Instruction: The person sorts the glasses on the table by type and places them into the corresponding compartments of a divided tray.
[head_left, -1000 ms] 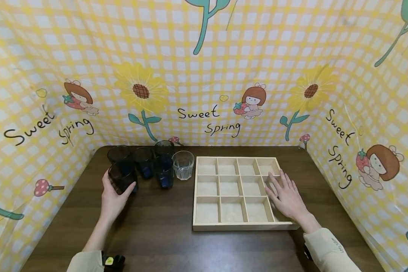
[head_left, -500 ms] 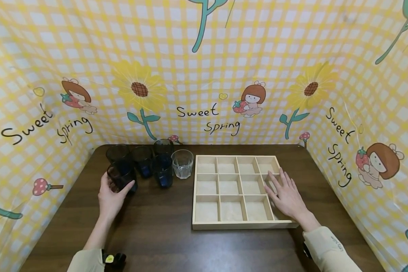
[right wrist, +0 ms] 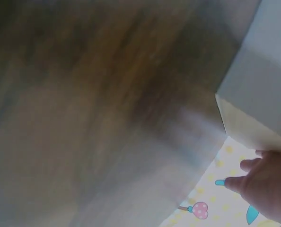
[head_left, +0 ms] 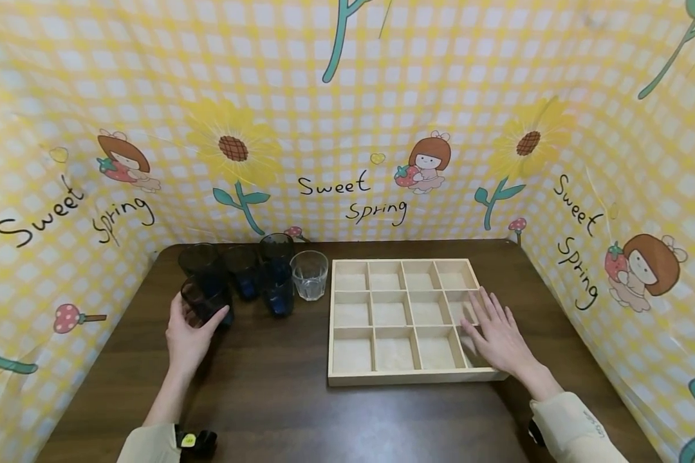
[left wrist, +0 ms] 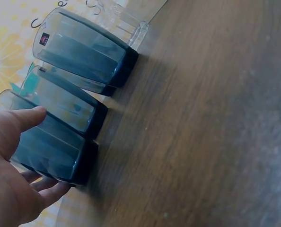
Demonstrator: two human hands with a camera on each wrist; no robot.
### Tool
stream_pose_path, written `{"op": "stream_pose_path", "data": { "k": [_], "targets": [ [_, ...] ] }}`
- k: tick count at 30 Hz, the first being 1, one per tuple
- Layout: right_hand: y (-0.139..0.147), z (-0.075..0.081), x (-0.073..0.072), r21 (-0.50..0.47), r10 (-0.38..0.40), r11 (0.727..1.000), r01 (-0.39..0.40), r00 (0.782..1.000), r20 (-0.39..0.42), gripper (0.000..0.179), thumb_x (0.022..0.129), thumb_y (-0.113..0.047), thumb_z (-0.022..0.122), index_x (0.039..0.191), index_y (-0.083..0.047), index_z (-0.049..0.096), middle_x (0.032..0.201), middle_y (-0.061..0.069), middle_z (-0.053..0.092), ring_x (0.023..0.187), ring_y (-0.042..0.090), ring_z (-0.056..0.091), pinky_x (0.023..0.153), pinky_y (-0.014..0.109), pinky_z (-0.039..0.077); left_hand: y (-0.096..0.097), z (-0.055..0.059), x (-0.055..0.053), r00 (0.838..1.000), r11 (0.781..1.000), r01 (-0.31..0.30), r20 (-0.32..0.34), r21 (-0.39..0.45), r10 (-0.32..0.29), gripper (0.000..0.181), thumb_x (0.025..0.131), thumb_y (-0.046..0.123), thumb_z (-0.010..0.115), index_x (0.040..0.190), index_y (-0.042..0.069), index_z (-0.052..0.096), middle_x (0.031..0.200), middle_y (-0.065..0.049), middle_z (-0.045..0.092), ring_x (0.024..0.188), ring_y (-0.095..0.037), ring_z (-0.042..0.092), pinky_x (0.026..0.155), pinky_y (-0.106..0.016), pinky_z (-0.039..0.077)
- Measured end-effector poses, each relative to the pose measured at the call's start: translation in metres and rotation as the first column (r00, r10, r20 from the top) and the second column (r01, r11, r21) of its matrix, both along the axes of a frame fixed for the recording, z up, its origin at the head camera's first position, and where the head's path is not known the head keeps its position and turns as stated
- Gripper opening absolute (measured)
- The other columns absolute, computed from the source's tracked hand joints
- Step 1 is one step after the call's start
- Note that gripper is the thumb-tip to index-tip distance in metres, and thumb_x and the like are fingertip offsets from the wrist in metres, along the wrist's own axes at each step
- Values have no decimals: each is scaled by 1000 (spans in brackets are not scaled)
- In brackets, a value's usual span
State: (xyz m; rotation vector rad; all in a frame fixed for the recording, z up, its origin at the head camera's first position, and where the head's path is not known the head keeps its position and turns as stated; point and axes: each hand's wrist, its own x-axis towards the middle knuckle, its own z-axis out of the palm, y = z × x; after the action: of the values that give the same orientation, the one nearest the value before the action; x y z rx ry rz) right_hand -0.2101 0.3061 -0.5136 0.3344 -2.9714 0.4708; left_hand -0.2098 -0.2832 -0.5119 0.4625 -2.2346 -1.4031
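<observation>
My left hand (head_left: 188, 341) grips the nearest dark blue glass (head_left: 208, 297) at the table's left, thumb on its near side and fingers round the far side. In the left wrist view that glass (left wrist: 55, 153) stands on the table close against another blue glass (left wrist: 67, 104). Several more blue glasses (head_left: 279, 299) are grouped behind and to the right. My right hand (head_left: 500, 334) lies with fingers extended over the right column of a wooden compartment tray (head_left: 411, 379). The right wrist view catches its fingers (right wrist: 237, 183) beside a pale tray wall (right wrist: 256, 92).
One clear glass (head_left: 310, 276) stands between the blue glasses and the tray. The brown table (head_left: 284, 399) backs onto a yellow checked cloth (head_left: 347, 128) that hangs behind and on both sides.
My right hand has slid a little to the right over the tray's edge. The left hand stays on the same glass. The head view has tilted slightly.
</observation>
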Motion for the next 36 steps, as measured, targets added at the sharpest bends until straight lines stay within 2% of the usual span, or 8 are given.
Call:
{"op": "stream_pose_path", "data": {
  "k": [4,8,14,19,23,28,36],
  "targets": [
    [2,6,6,-7,0,1000,0,999,39,71,103,-50,37,156,-8,17,165,15,11,151,42,10,114,70,12,-1,1,1,999,1000,2,33,-2,-2,81,78,34,82,146,36,36,129,-6,58,101,0,56,80,-6,45],
    [8,6,14,-4,16,1000,-16,998,59,75,101,-52,41,157,-10,13,166,10,5,153,37,5,115,68,11,-1,1,2,999,1000,10,38,4,-10,81,78,34,82,146,36,36,131,-6,58,104,-1,55,81,-7,46],
    [15,3,16,-8,57,998,-56,997,61,79,99,-56,43,158,-15,11,166,5,1,153,36,8,116,65,11,-1,-3,4,1000,1000,-7,-29,13,8,80,74,27,86,142,34,45,123,-3,62,96,8,55,77,-6,47],
    [16,2,16,-18,61,998,-61,997,56,80,98,-56,45,158,-16,11,166,4,0,152,38,11,115,66,13,2,-4,6,998,999,-35,-61,-15,34,76,72,30,87,138,36,51,111,3,65,89,8,58,72,-6,48],
    [16,2,16,-25,64,998,-63,997,46,79,98,-55,46,158,-16,11,167,4,-1,152,39,12,115,65,13,5,-1,7,995,998,-60,-81,-5,60,75,69,32,89,135,40,54,103,7,68,84,7,62,69,-6,49],
    [16,3,17,-26,69,997,-69,997,31,79,98,-53,47,158,-17,12,167,3,-1,151,40,13,115,65,14,15,9,11,984,997,-56,-174,-48,47,74,68,30,90,132,41,56,90,13,69,76,5,65,64,-8,51],
    [16,0,17,-29,76,997,-75,997,22,74,98,-52,49,157,-19,18,167,5,1,150,42,16,114,66,15,37,28,23,958,977,-26,-284,-212,-36,88,66,27,91,142,37,48,96,-7,76,69,17,62,62,-4,49]
  ]
}}
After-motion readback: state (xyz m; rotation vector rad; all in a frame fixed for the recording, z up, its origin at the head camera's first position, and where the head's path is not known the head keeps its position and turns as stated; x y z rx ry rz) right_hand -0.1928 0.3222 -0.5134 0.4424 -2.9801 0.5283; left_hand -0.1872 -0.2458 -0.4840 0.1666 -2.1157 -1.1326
